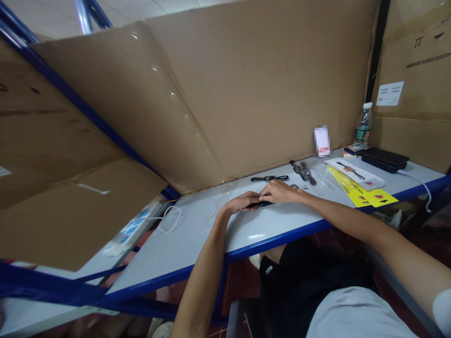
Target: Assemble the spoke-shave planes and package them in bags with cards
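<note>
One black item [267,203]; in both hands [243,201] [277,191]

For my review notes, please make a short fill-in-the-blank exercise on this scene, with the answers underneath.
1. The left hand holds a slim item, coloured ____, with the right hand close against it.
2. The bottle has a cap coloured ____.
3. The table has a front edge coloured ____.
4. The tall panel behind the table is made of ____.

Missing words: black; white; blue; cardboard.
</note>
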Tool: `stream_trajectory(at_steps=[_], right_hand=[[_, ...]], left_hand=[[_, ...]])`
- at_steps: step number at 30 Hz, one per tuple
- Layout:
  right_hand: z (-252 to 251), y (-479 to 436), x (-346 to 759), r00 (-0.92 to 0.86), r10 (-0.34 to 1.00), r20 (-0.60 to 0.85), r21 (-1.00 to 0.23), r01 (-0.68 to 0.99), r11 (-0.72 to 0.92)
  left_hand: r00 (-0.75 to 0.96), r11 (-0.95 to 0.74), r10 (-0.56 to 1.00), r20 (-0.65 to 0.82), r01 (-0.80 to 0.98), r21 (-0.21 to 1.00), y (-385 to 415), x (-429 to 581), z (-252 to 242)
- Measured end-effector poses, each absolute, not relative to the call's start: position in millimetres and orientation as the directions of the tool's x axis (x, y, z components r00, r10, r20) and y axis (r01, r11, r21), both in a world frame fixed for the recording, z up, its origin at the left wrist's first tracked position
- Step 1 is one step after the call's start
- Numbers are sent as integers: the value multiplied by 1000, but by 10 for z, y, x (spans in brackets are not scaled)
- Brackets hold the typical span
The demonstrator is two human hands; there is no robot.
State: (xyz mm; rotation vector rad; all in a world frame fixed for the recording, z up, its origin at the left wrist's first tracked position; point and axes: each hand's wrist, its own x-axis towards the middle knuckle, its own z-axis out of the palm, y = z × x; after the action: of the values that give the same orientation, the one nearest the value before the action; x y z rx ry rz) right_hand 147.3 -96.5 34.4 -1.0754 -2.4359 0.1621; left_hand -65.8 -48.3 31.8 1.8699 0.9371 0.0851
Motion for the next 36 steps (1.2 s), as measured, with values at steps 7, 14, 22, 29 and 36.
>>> stream_trajectory(at_steps=[7,14,22,29,36], right_hand=[[389,-981,1489,-590,719,367,-300,656,692],[403,-996,1485,-577,725,376,-194,715,671],[415,-985,1467,-558,750,355,-136,763,631],[402,-909,1545,-516,777,361,-209,767,607],[447,-850,1652,-568,764,304,-286,711,643]], left_hand=[[687,-191,643,-338,571,798,-485,-653,324],[689,-192,641,-338,571,798,-506,-641,339],[679,-179,646,-348,579,796,-484,-643,314],[682,-175,648,-339,566,805,-477,-654,300],[680,-157,649,-341,559,814,-446,-664,266]])
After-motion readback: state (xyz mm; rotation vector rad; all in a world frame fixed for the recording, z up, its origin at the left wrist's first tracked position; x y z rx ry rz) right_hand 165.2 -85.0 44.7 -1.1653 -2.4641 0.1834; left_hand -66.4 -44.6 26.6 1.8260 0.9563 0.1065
